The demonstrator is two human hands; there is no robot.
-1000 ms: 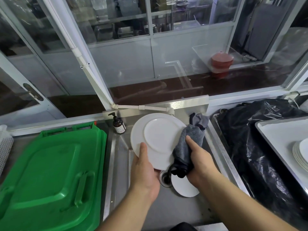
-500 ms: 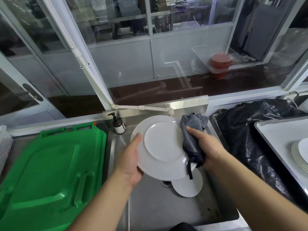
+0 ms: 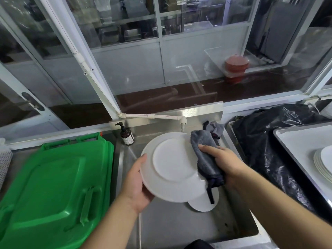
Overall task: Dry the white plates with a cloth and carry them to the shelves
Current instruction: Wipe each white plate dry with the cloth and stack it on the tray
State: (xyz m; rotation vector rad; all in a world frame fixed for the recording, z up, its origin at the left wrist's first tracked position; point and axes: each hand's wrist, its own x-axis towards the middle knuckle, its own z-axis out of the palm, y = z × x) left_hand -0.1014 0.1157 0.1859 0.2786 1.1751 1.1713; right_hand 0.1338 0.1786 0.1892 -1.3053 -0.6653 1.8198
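Over the steel sink (image 3: 179, 225) I hold a white plate (image 3: 172, 164), its underside facing me and tilted. My left hand (image 3: 137, 184) grips its left rim, thumb on the near face. My right hand (image 3: 221, 164) grips a folded grey cloth (image 3: 204, 153) and presses it against the plate's right rim. A smaller white plate (image 3: 203, 202) lies in the sink below, partly hidden by the held plate. A stack of white plates (image 3: 323, 162) sits on a white tray (image 3: 296, 141) at the right.
A green plastic lid (image 3: 53, 186) covers the counter on the left. A brown pump bottle (image 3: 126, 134) stands at the sink's back left corner. A second grey rag (image 3: 214, 127) lies at the back right. A black plastic bag (image 3: 273, 146) fills the space between sink and tray.
My left hand moved from the plate's bottom edge to its left rim. The plate turned, and my right hand slid the cloth up along the right rim.
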